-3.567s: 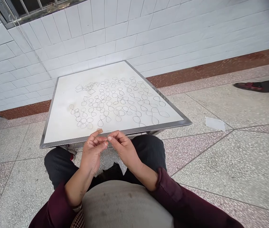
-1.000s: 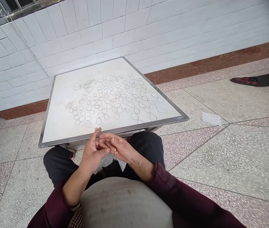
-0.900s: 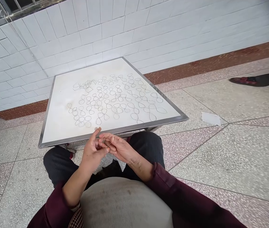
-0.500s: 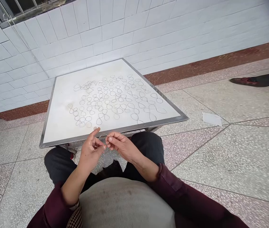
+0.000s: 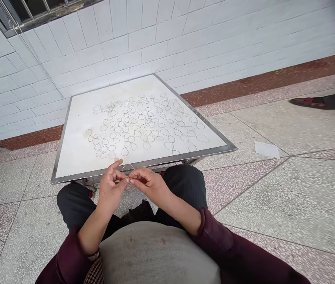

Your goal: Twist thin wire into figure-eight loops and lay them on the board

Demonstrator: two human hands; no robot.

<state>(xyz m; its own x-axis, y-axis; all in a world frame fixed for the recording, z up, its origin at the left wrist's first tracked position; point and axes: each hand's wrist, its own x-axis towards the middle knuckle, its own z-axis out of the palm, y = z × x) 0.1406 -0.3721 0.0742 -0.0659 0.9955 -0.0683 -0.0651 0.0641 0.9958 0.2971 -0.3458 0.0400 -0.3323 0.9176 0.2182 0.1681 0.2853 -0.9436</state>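
My left hand (image 5: 112, 188) and my right hand (image 5: 148, 184) meet fingertip to fingertip just below the near rim of a low white table (image 5: 75, 161). Both pinch a thin wire loop (image 5: 128, 168) that arches up between them. My left index finger sticks up, while its thumb and other fingers are closed on the wire. Several bent wire loops (image 5: 144, 128), shaped like figure-eights and teardrops, lie in rows on the tabletop. A tangled bunch of wire (image 5: 108, 107) rests at the table's far left.
The table stands against a white tiled wall (image 5: 185, 43) on a speckled stone floor (image 5: 288, 189). A scrap of white paper (image 5: 266, 150) lies on the floor to the right. Another person's shoe (image 5: 306, 102) shows at the far right edge. My knees sit under the table's near rim.
A second ago my hands overlapped, fingers folded around the wire. They have since drawn slightly apart and risen, and a small wire loop now stands up between the fingertips.
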